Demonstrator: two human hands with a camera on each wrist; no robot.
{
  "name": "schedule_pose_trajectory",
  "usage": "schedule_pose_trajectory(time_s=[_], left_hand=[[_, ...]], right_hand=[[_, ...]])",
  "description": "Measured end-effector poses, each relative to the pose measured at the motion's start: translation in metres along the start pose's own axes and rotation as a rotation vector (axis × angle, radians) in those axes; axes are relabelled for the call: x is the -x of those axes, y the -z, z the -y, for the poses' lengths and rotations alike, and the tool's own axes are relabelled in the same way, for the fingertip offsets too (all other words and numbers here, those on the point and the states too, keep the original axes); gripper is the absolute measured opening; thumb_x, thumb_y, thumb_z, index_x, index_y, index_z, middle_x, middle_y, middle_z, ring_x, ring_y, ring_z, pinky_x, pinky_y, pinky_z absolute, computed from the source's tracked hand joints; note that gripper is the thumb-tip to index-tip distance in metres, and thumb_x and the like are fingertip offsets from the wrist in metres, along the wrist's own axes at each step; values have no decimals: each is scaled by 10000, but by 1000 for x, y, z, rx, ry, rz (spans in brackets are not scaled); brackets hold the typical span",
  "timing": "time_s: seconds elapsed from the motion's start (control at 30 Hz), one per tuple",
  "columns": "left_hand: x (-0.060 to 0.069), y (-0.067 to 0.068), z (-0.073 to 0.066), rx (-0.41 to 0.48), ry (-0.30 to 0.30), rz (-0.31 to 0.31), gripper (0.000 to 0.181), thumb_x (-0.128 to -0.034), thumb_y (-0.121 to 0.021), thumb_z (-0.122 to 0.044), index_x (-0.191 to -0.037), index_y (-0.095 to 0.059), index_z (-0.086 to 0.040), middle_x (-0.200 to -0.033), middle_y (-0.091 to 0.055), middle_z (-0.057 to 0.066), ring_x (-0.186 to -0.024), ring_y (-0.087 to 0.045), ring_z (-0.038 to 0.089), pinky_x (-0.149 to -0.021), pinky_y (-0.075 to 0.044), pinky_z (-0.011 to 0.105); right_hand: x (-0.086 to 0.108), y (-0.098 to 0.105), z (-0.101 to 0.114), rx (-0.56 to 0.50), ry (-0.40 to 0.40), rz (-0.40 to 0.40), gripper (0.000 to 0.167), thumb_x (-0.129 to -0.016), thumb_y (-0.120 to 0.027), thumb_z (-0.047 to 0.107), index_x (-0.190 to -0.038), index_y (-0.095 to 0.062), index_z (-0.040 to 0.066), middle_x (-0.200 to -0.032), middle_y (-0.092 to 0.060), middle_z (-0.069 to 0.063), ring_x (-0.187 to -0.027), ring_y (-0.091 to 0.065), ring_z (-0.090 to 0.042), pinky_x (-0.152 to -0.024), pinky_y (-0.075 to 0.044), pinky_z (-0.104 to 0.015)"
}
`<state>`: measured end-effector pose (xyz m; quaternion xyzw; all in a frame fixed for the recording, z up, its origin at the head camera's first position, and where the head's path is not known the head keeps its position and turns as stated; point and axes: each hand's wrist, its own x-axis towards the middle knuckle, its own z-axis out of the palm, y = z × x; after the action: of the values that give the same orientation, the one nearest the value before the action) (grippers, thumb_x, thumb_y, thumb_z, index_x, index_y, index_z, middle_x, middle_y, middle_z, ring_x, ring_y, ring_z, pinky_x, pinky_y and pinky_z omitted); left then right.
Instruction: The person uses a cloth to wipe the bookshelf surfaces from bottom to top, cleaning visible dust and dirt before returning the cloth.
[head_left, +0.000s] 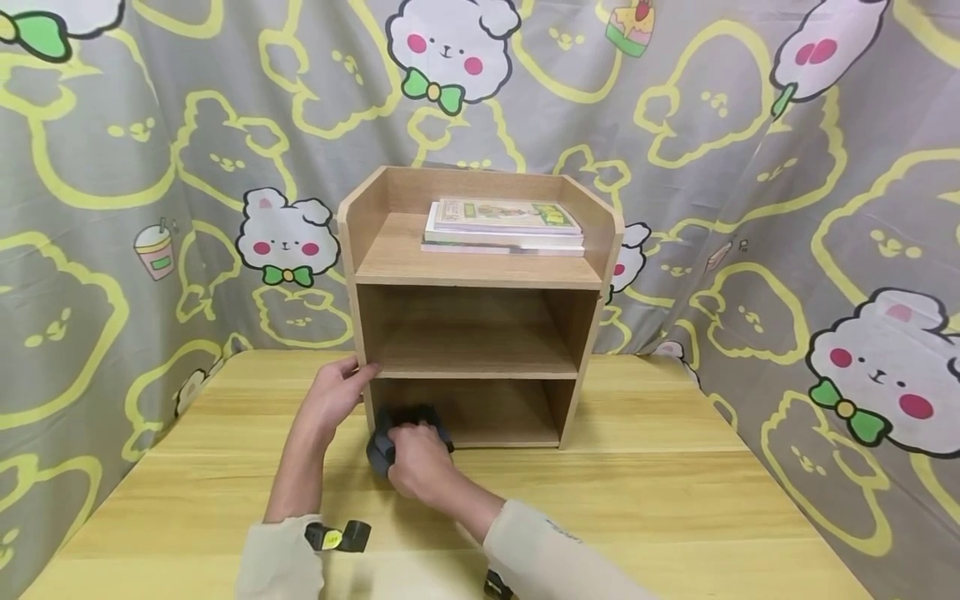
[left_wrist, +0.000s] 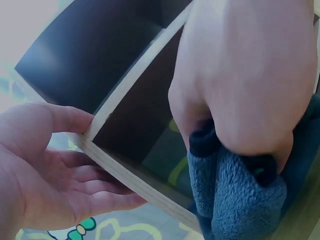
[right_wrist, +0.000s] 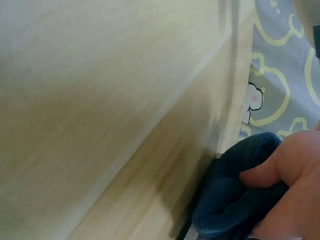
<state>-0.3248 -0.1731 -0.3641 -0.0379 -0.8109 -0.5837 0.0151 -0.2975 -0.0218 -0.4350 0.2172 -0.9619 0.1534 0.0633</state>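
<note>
A small wooden shelf (head_left: 480, 271) with three levels stands on the table. My left hand (head_left: 337, 396) holds its left side panel, the thumb on the front edge by the middle board and the fingers along the outer face. My right hand (head_left: 422, 462) grips a bunched dark blue-grey cloth (head_left: 380, 460) at the left end of the bottom compartment. In the left wrist view the fuzzy cloth (left_wrist: 242, 202) hangs folded below the right hand. Its fold (right_wrist: 225, 200) shows under the thumb in the right wrist view.
Several thin books (head_left: 502, 225) lie stacked on the top level of the shelf. The light wooden table (head_left: 637, 500) extends to both sides. A grey curtain (head_left: 465, 133) with cartoon prints hangs behind and on both sides.
</note>
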Motion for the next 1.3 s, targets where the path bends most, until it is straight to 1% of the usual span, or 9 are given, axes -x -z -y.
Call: schedule_pose_trajectory(time_s=[0.1,0.23,0.37,0.5,0.67,0.77,0.87,1.13,1.3], left_hand=[[-1,0,0,13,5,2,524,-1041,-529,-282,-1472,-488,12,-1449,-544,258,-1350,-517,367,-1077,-464,507],[-2,1,1,22,10,6,540,-1042,-532,-282,-1500,-459,-6,-1473,-518,264,-1374,-499,380,-1087,-454,518],[-2,0,1,13,4,3,546,-1037,-540,-286,-1500,-460,-7,-1473,-515,271,-1385,-485,382,-1074,-457,531],[-2,-1,1,5,5,-1,546,-1034,-546,-292,-1494,-470,-8,-1470,-521,264,-1387,-484,372,-1080,-450,526],[-3,0,1,-11,11,-11,547,-1031,-550,-330,-1480,-497,-21,-1431,-564,253,-1344,-536,351,-1064,-459,450],[-2,1,0,-28,12,-20,544,-1028,-551,-348,-1469,-517,-31,-1409,-586,245,-1317,-561,338,-1036,-455,400],[-1,2,-1,-31,14,-22,546,-1031,-546,-353,-1477,-510,-40,-1424,-575,242,-1316,-559,334,-1029,-459,406],[0,1,0,15,18,1,562,-1036,-543,-340,-1494,-477,-21,-1482,-519,241,-1375,-511,337,-1114,-432,478],[-1,-1,1,21,7,0,559,-1040,-534,-317,-1496,-465,-2,-1497,-497,254,-1403,-475,361,-1102,-444,504]], right_hand=[[4,5,-2,-114,-23,26,247,-737,-691,18,-917,-711,186,-820,-668,59,-768,-572,-140,-725,-466,-262],[7,10,-5,-351,-101,13,425,-742,-630,-54,-1080,-751,176,-917,-727,31,-778,-569,-116,-710,-449,-251],[8,16,-6,-523,-126,-76,547,-710,-587,-87,-1167,-752,166,-1021,-764,-24,-819,-615,-125,-749,-482,-273],[6,25,-2,-602,-105,-186,555,-708,-580,-67,-1159,-754,204,-999,-767,6,-792,-620,-106,-729,-488,-264],[6,41,7,-630,-71,-254,592,-738,-596,-59,-1223,-720,257,-1059,-756,30,-857,-642,-102,-775,-504,-270],[6,46,11,-619,-64,-248,600,-753,-612,-46,-1250,-708,276,-1114,-751,35,-929,-652,-99,-820,-504,-269],[2,47,11,-609,-52,-238,607,-755,-593,-60,-1259,-707,258,-1119,-752,10,-922,-654,-115,-806,-505,-269],[-13,35,2,-534,-56,-270,411,-735,-597,-67,-1032,-714,192,-864,-701,9,-713,-567,-130,-646,-436,-252],[-16,23,-3,-443,-37,-288,403,-730,-638,-73,-1053,-718,153,-901,-713,-6,-765,-600,-125,-672,-452,-247]])
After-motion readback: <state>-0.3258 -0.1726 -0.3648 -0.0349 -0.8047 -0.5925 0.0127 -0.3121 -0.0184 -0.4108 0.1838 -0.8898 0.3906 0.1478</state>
